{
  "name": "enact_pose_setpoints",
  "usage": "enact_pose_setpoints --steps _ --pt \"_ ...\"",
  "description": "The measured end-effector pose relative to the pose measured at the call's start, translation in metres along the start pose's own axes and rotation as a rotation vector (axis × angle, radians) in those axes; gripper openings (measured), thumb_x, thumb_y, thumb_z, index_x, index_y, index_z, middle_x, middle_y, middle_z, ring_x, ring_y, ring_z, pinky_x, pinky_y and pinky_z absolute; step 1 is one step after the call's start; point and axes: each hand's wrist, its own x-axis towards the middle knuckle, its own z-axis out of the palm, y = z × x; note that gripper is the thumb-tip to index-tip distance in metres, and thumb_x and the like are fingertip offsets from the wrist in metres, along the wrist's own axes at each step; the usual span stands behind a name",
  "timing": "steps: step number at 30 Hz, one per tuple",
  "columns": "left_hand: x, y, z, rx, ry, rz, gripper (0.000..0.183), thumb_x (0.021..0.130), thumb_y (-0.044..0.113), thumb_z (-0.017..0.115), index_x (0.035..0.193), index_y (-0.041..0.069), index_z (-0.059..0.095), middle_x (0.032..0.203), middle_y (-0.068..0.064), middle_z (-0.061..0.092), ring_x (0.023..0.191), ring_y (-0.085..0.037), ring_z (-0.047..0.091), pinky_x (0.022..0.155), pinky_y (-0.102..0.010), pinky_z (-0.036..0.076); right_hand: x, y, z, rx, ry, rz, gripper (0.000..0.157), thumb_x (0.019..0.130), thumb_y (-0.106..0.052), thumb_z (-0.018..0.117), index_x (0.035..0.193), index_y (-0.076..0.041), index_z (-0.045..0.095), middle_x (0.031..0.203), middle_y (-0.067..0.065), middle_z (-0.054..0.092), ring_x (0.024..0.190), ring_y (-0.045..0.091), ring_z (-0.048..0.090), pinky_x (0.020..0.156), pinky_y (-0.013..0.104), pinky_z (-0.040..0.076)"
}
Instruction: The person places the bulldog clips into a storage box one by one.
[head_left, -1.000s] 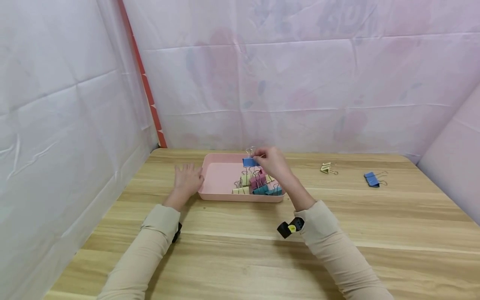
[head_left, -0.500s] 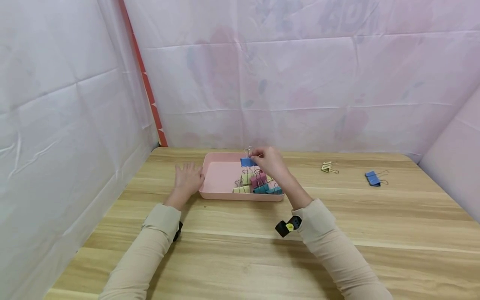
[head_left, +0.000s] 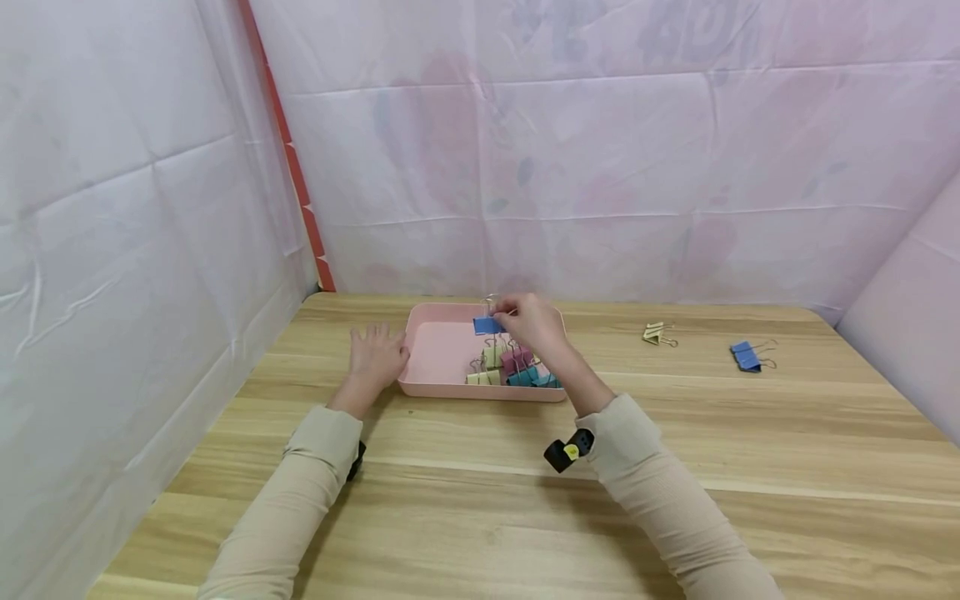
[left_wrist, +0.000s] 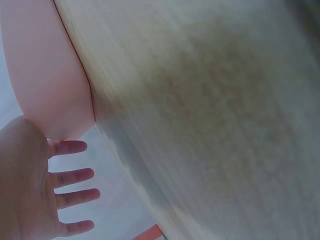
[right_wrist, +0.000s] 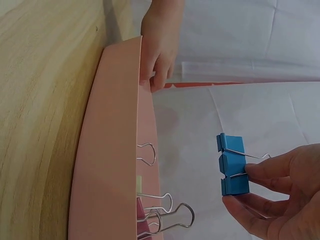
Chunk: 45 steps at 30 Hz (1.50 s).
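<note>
My right hand (head_left: 528, 321) pinches a blue binder clip (head_left: 486, 326) above the back part of a pink tray (head_left: 438, 390). In the right wrist view, thumb and fingers grip the blue clip (right_wrist: 234, 165) at its side, wire handles toward the palm. At the tray's left end, my left hand (head_left: 377, 360) touches the rim with its fingers straight and spread; the left wrist view shows them beside the tray's outer wall (left_wrist: 47, 70). Inside the tray's right half stand yellow clips (head_left: 483, 378), a pink clip (head_left: 516, 361) and teal clips (head_left: 522, 377), their wire handles up.
On the wooden table (head_left: 480, 508), right of the tray, lie a yellow binder clip (head_left: 654, 334) and another blue binder clip (head_left: 746, 357). White patterned cloth (head_left: 585, 167) hangs behind the table and along both sides.
My right hand has moved slightly left over the tray, carrying the blue binder clip with it. The left hand stays at the tray's left rim.
</note>
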Motion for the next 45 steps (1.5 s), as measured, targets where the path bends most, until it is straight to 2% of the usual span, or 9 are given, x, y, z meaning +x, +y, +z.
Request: enact_pose_setpoints --steps 5,8,12,17,27,34,39,45 --pt "-0.001 0.000 0.002 0.000 0.005 0.004 0.035 0.096 0.030 0.040 0.123 0.012 0.054 0.116 -0.019 0.049 0.113 -0.038 0.041 0.090 -0.060 0.025 -0.001 -0.003 0.004 -0.061 -0.028 0.020 0.017 0.091 -0.024 0.058 0.098 -0.016 0.072 0.100 0.002 0.067 0.076 0.015 0.058 0.063 0.032 0.042" --pt "-0.001 0.000 0.002 0.003 0.008 0.004 0.035 0.096 0.030 0.040 0.122 0.012 0.054 0.115 -0.019 0.049 0.113 -0.038 0.041 0.090 -0.060 0.025 0.001 -0.004 0.008 0.021 -0.064 0.010 0.018 0.092 -0.019 0.056 0.100 -0.011 0.070 0.100 0.005 0.066 0.075 0.016 0.056 0.064 0.029 0.043" --pt "-0.001 -0.001 0.003 0.002 0.013 0.003 0.036 0.096 0.030 0.040 0.123 0.012 0.054 0.116 -0.019 0.049 0.113 -0.038 0.041 0.090 -0.060 0.026 0.003 -0.006 0.015 0.137 -0.094 -0.006 0.017 0.092 -0.010 0.055 0.099 -0.003 0.069 0.097 0.009 0.064 0.070 0.018 0.052 0.057 0.024 0.042" --pt "0.000 0.000 0.002 -0.005 0.017 0.004 0.037 0.096 0.030 0.039 0.125 0.011 0.053 0.117 -0.020 0.049 0.113 -0.038 0.040 0.091 -0.059 0.025 0.007 -0.008 0.024 0.112 -0.076 -0.019 0.014 0.090 -0.007 0.056 0.093 -0.003 0.069 0.093 0.009 0.065 0.066 0.017 0.051 0.053 0.023 0.039" --pt "0.002 0.004 0.002 -0.031 -0.018 -0.010 0.042 0.096 0.031 0.039 0.132 0.013 0.049 0.124 -0.020 0.046 0.117 -0.038 0.038 0.095 -0.062 0.019 0.012 -0.010 0.044 0.126 -0.097 -0.023 0.013 0.089 -0.006 0.057 0.092 -0.003 0.069 0.092 0.010 0.065 0.069 0.018 0.054 0.056 0.024 0.041" --pt "0.003 0.007 0.002 -0.047 -0.025 -0.013 0.044 0.096 0.033 0.038 0.135 0.013 0.047 0.127 -0.020 0.045 0.118 -0.039 0.038 0.096 -0.062 0.019 0.017 -0.009 0.057 0.113 -0.087 -0.057 0.010 0.087 -0.002 0.059 0.082 -0.004 0.068 0.084 0.008 0.064 0.065 0.016 0.054 0.056 0.025 0.045" --pt "0.002 0.004 0.003 -0.036 -0.030 -0.004 0.044 0.096 0.032 0.038 0.135 0.013 0.047 0.124 -0.020 0.046 0.115 -0.038 0.040 0.094 -0.061 0.022 0.020 -0.010 0.063 0.079 -0.107 -0.034 0.011 0.088 -0.005 0.059 0.084 -0.005 0.069 0.087 0.008 0.065 0.067 0.017 0.056 0.058 0.026 0.046" --pt "0.000 -0.002 0.003 -0.028 -0.033 0.001 0.044 0.096 0.032 0.039 0.135 0.013 0.047 0.124 -0.020 0.047 0.114 -0.039 0.041 0.093 -0.061 0.023 0.020 -0.011 0.070 0.058 -0.134 -0.048 0.011 0.089 -0.005 0.059 0.086 -0.004 0.069 0.085 0.008 0.064 0.065 0.015 0.055 0.055 0.023 0.045"
